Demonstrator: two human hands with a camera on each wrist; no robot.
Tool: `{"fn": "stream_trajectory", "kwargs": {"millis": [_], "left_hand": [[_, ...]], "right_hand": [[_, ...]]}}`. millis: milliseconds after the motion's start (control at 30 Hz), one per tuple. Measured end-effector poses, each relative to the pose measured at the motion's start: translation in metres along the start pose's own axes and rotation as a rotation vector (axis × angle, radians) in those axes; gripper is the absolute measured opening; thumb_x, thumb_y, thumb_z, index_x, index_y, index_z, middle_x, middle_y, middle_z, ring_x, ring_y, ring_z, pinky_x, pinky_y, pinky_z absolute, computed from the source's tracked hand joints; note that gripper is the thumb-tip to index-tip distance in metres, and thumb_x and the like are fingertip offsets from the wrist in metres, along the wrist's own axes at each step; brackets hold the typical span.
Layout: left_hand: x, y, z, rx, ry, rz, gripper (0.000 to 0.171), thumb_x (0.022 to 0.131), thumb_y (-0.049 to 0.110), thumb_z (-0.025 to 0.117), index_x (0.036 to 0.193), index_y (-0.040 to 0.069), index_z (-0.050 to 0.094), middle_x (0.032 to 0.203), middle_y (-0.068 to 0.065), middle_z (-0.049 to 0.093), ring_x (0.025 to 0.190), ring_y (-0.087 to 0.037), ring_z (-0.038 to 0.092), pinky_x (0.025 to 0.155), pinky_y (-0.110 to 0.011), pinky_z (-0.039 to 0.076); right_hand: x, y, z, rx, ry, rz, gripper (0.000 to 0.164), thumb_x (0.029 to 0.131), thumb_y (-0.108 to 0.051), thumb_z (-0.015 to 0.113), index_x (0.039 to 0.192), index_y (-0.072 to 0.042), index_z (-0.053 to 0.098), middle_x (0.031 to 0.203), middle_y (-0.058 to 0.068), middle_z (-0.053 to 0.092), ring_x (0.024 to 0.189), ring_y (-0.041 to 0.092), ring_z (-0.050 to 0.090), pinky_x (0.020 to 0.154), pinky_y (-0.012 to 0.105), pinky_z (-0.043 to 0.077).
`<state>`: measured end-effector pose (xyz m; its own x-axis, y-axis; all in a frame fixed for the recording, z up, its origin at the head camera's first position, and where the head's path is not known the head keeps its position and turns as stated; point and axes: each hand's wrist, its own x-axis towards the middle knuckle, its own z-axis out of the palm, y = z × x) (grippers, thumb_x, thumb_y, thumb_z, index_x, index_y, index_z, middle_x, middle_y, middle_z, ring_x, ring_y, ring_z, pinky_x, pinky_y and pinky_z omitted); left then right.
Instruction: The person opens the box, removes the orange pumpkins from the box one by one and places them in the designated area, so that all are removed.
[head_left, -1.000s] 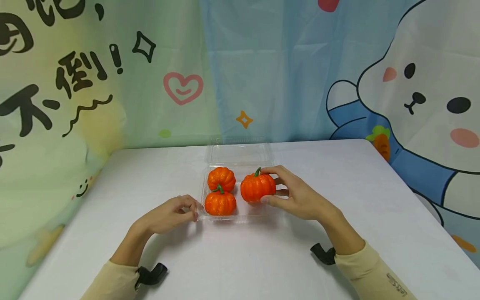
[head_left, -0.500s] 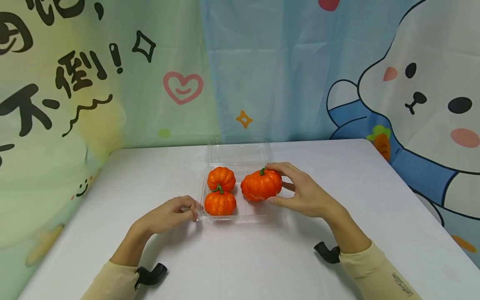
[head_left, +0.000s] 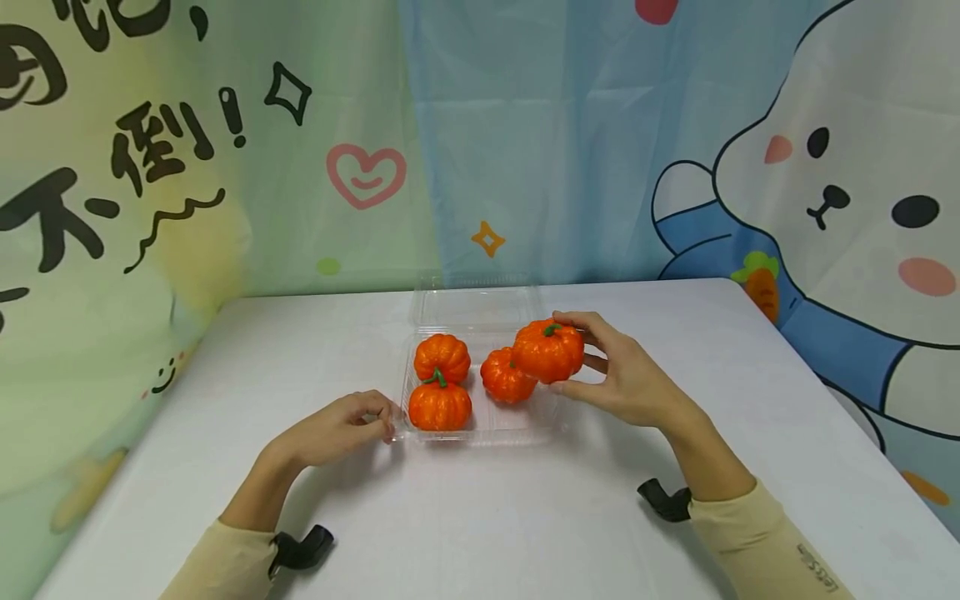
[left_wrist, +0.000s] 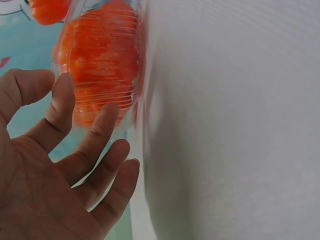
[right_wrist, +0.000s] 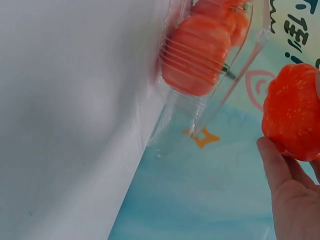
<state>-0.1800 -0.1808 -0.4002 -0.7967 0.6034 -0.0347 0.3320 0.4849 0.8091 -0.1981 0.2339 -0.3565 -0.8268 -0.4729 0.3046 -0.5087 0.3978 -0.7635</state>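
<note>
A clear plastic clamshell box [head_left: 498, 435] lies with its lid [head_left: 480, 308] folded back. Two small orange pumpkins, the far pumpkin [head_left: 442, 358] and the near pumpkin [head_left: 440, 407], sit in its left half. A third pumpkin [head_left: 504, 379] is in the right half, partly covered by the raised one. My right hand [head_left: 626, 375] grips a pumpkin [head_left: 549, 350] with a green stem between thumb and fingers, above the box's right side. At the box's left front corner, my left hand [left_wrist: 55, 150] pinches the rim between thumb and index finger; its other fingers spread loosely.
The box stands on a white table [head_left: 480, 525], towards its back edge. Behind the table hangs a printed cloth [head_left: 525, 150] with a cartoon animal and lettering. A black wrist mount [head_left: 303, 548] sticks out from the left sleeve, another mount [head_left: 663, 500] from the right.
My right hand has lifted its pumpkin up and to the right, tilting it, and the pumpkin behind it has come into view. The left hand stays at the box corner.
</note>
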Motion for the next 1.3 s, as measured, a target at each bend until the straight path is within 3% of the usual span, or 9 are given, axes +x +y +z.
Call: {"fn": "stream_trajectory", "kwargs": {"millis": [267,667,900,1067,1300], "left_hand": [[-0.001,-0.003,0.002,0.000,0.003,0.010,0.020,0.100,0.009,0.052,0.084,0.012,0.064,0.114,-0.013,0.066,0.115,-0.027,0.056,0.099,-0.036,0.046],[0.000,-0.003,0.001,0.006,-0.004,0.012,0.019,0.100,0.010,0.054,0.085,0.009,0.066,0.114,-0.011,0.067,0.116,-0.027,0.056,0.101,-0.036,0.044],[0.001,-0.001,-0.001,0.014,-0.009,-0.004,0.021,0.100,0.011,0.052,0.086,0.011,0.068,0.114,-0.009,0.067,0.116,-0.026,0.055,0.099,-0.047,0.044],[0.001,-0.001,-0.001,0.016,-0.010,-0.001,0.021,0.100,0.011,0.052,0.085,0.011,0.067,0.114,-0.009,0.067,0.116,-0.027,0.056,0.099,-0.045,0.045],[0.001,-0.003,-0.001,0.013,-0.003,-0.005,0.020,0.100,0.012,0.054,0.085,0.012,0.067,0.115,-0.008,0.067,0.118,-0.026,0.056,0.101,-0.038,0.044]], "right_hand": [[0.000,0.012,-0.008,0.038,0.040,0.051,0.084,0.084,-0.015,0.087,0.152,-0.021,0.039,0.156,0.003,0.041,0.132,0.036,0.057,0.099,0.037,0.052],[-0.003,0.033,-0.021,-0.021,0.092,0.054,0.086,0.085,-0.010,0.085,0.155,-0.018,0.037,0.156,0.009,0.039,0.137,0.039,0.049,0.101,0.035,0.049],[-0.001,0.046,-0.029,-0.097,0.124,0.073,0.085,0.084,-0.009,0.085,0.154,-0.015,0.037,0.154,0.011,0.042,0.135,0.036,0.048,0.100,0.051,0.050],[0.001,0.057,-0.035,-0.175,0.147,0.117,0.084,0.084,-0.012,0.085,0.153,-0.011,0.038,0.151,0.015,0.046,0.135,0.036,0.048,0.098,0.061,0.051],[0.004,0.071,-0.045,-0.213,0.142,0.183,0.084,0.085,-0.011,0.084,0.153,-0.007,0.035,0.153,0.017,0.043,0.135,0.038,0.046,0.101,0.060,0.049]]}}
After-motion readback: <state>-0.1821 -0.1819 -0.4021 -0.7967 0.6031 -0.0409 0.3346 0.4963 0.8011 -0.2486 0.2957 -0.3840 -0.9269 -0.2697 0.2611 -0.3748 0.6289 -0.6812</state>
